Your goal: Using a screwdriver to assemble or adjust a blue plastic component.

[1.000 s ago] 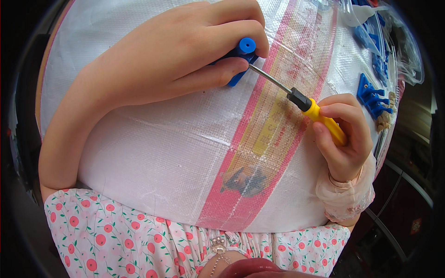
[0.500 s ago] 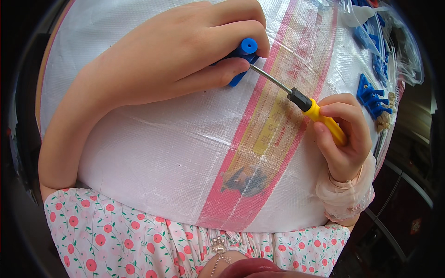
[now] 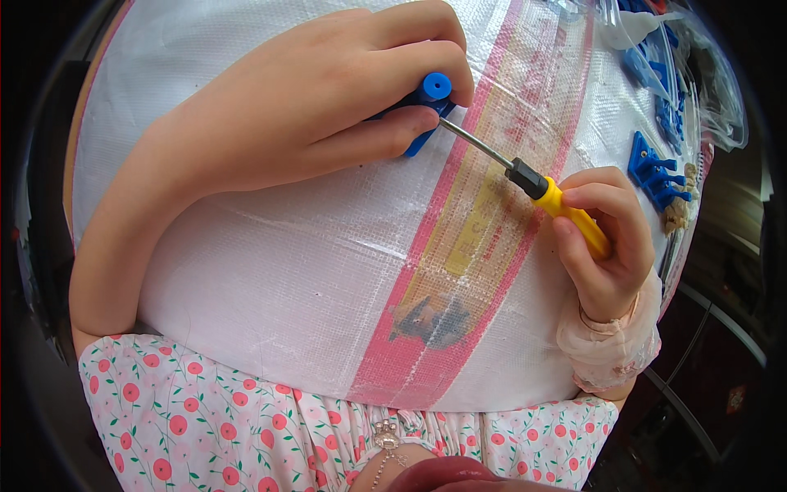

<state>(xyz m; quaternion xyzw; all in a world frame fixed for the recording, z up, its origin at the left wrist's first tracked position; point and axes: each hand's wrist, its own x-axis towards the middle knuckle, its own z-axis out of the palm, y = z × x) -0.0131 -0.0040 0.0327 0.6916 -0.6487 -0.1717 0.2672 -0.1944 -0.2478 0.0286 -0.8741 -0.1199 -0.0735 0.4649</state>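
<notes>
My left hand (image 3: 328, 98) grips a small blue plastic part (image 3: 424, 105) against the white woven sheet (image 3: 270, 271); only the part's round end and lower edge show past my fingers. My right hand (image 3: 602, 246) holds the yellow handle of a screwdriver (image 3: 551, 197). Its metal shaft runs up and to the left, and the tip meets the blue part just under my left thumb.
A pink and yellow stripe (image 3: 459, 271) crosses the sheet. More blue plastic parts (image 3: 656, 172) lie at the right edge, with several others in clear plastic bags (image 3: 680, 66) at the top right. My floral-print clothing (image 3: 246, 418) fills the lower edge.
</notes>
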